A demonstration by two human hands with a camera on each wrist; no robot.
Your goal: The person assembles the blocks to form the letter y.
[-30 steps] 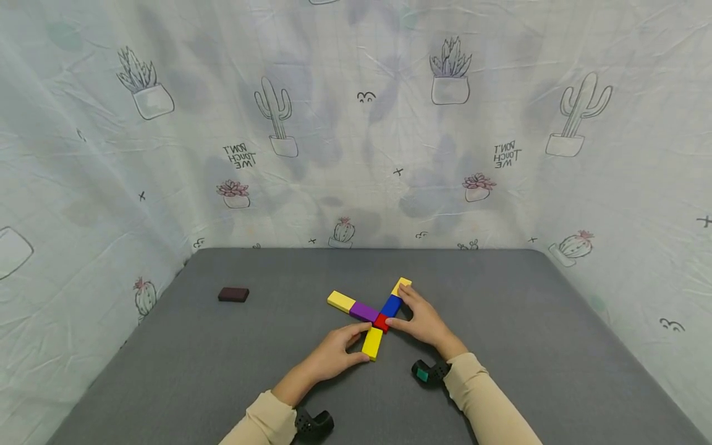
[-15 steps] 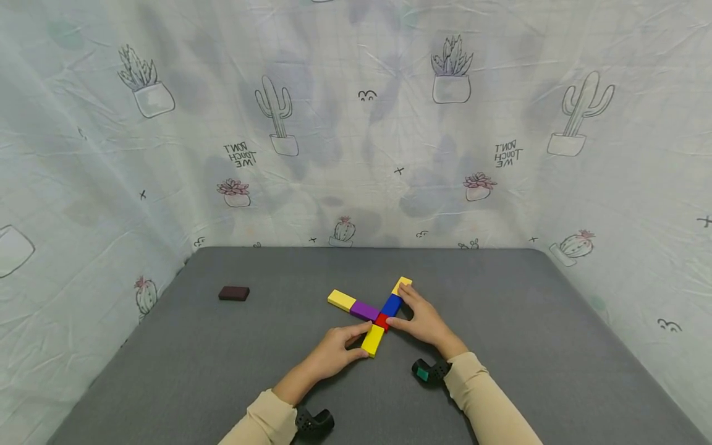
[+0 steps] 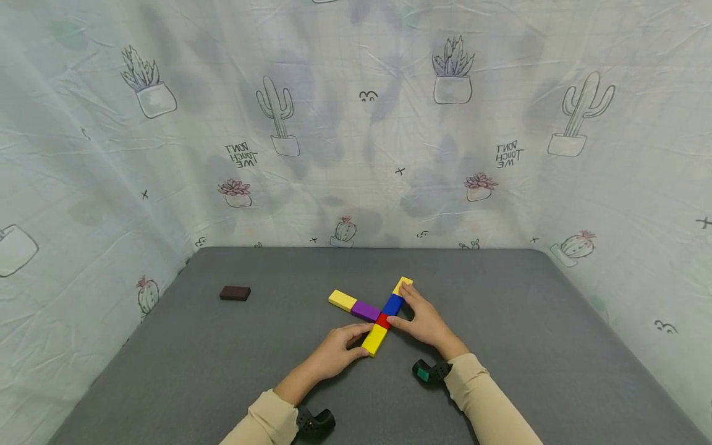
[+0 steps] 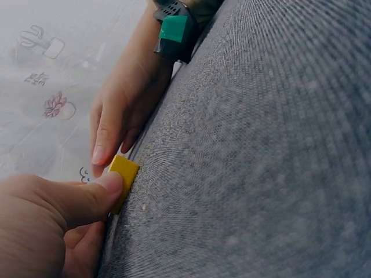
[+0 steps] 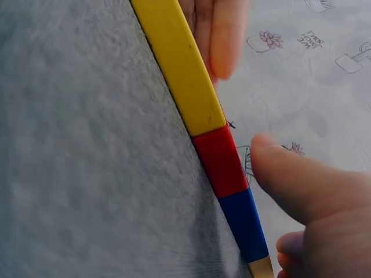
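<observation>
My left hand (image 3: 334, 353) pinches a bright yellow block (image 3: 375, 341) between thumb and fingertips; its thumb presses the block's near end in the left wrist view. This block meets a red block (image 3: 382, 321), then a blue block (image 3: 392, 305) and a pale yellow block (image 3: 405, 281), all in one slanting line. A purple block (image 3: 365, 311) and another pale yellow block (image 3: 342, 300) branch off to the left from the red one. My right hand (image 3: 425, 322) lies along the line's right side, thumb tip by the red block and a fingertip on the far pale yellow block.
A dark brown block (image 3: 235, 293) lies alone at the left of the grey table (image 3: 500, 296). Behind the table hangs a pale curtain (image 3: 356, 123) with cactus prints. Black wrist devices sit at both cuffs.
My left hand has turned and nudged the bright yellow block up against the red one, closing the small gap and bringing it into line. The right hand stays nearly still.
</observation>
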